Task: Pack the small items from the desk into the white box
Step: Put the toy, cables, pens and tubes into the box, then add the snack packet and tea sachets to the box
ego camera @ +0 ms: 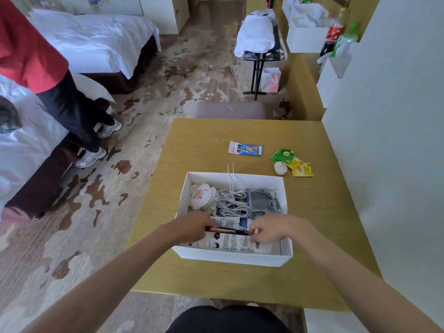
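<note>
The white box stands on the wooden desk right in front of me. Inside it lie a plush toy, a coiled white cable, a grey pouch and printed paper. My left hand and my right hand are both inside the box's near end, each pinching one end of a dark pen held level above the paper. On the desk beyond the box lie a blue snack packet, green and yellow tea bags and a small white round item.
A white wall borders the desk's right side. A stool stands behind the desk's far edge. Beds and a standing person are at the left on the patterned carpet. Bottles and white bags are at the far right.
</note>
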A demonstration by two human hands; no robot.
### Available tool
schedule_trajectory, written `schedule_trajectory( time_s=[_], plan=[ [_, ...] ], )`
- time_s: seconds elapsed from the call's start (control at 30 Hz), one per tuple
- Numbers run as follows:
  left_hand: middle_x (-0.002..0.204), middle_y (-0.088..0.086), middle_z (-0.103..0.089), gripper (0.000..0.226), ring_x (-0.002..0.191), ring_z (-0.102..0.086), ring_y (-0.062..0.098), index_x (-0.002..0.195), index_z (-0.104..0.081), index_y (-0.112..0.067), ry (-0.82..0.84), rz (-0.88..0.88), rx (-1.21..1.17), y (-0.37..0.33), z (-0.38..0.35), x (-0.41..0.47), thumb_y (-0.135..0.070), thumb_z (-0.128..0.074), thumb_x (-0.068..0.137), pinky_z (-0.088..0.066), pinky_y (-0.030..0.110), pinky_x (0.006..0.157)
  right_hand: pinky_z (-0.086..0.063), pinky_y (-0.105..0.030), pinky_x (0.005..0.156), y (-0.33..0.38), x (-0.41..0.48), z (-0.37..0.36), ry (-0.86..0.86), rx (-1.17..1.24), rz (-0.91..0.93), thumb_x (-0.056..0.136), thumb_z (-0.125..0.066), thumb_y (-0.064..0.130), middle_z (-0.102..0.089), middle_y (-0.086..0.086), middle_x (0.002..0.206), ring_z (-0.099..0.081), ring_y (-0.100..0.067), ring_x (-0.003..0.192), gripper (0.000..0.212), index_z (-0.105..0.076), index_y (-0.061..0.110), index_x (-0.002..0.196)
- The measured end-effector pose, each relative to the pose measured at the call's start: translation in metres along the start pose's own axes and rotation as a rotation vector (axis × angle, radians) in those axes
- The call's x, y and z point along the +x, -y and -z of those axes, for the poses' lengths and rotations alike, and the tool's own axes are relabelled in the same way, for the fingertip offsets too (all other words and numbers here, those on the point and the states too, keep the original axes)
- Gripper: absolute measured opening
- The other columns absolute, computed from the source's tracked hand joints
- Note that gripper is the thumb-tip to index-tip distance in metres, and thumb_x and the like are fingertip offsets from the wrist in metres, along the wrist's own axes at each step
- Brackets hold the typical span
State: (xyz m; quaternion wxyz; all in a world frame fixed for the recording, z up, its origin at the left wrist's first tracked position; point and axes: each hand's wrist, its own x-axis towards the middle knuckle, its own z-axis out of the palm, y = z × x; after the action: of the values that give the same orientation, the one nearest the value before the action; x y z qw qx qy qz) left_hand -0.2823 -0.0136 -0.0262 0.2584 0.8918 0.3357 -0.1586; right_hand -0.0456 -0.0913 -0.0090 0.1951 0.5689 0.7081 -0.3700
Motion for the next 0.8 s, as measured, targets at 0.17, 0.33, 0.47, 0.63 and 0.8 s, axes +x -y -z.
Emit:
schedule_trajectory(
  time_s=[0.17,0.33,0.47,0.63,0.8],
  plan=[
    [0.115,-0.002,-0.063,0.043,0.099,-0.058,0.013,0.111,-0.063,-0.025,-0.320,0.045,-0.184,-0.003,0.023,0.004,-0.002,-0.037,0.086,-0.049,0.031,0.080,-0.048,-0.026,0.075,-0.025,-0.003,0.011,-0.341,0.267,0.031,0.096,-0.049,0.040,-0.066,0.008,0.107,-0.062,-0.012,0.096,0.022,-0.063,0.028,0.109],
    [0.112,0.001,-0.067,0.037,0.102,-0.060,0.014,0.104,-0.066,-0.012,-0.549,0.024,-0.301,-0.008,0.057,0.030,0.005,-0.038,0.086,-0.051,0.033,0.086,-0.053,-0.023,0.074,-0.046,-0.006,0.035,-0.600,0.418,0.015,0.096,-0.052,0.030,-0.068,0.012,0.097,-0.064,-0.007,0.087,0.017,-0.068,0.025,0.100],
    [0.105,-0.002,-0.066,0.030,0.079,-0.058,0.010,0.101,-0.065,-0.015,-0.613,0.016,-0.352,-0.002,0.082,0.071,-0.001,-0.041,0.089,-0.045,0.025,0.065,-0.050,-0.019,0.071,-0.065,-0.003,0.055,-0.780,0.530,-0.026,0.095,-0.055,0.025,-0.069,0.012,0.094,-0.063,-0.005,0.087,0.015,-0.069,0.022,0.099],
    [0.106,-0.006,-0.067,0.031,0.074,-0.058,0.013,0.099,-0.065,-0.022,-0.556,0.068,-0.387,0.010,0.106,0.137,-0.006,-0.040,0.088,-0.048,0.028,0.066,-0.051,-0.024,0.082,-0.095,0.019,0.077,-0.869,0.608,-0.176,0.095,-0.055,0.019,-0.070,0.004,0.100,-0.064,-0.010,0.095,0.018,-0.069,0.013,0.104],
    [0.112,0.004,-0.066,0.031,0.090,-0.062,0.022,0.101,-0.065,-0.019,-0.349,0.056,-0.383,0.029,0.108,0.213,-0.007,-0.039,0.087,-0.052,0.036,0.081,-0.048,-0.034,0.087,-0.129,0.059,0.092,-0.849,0.615,-0.356,0.094,-0.053,0.019,-0.069,0.002,0.106,-0.062,-0.017,0.099,0.019,-0.068,0.013,0.103]
  ],
)
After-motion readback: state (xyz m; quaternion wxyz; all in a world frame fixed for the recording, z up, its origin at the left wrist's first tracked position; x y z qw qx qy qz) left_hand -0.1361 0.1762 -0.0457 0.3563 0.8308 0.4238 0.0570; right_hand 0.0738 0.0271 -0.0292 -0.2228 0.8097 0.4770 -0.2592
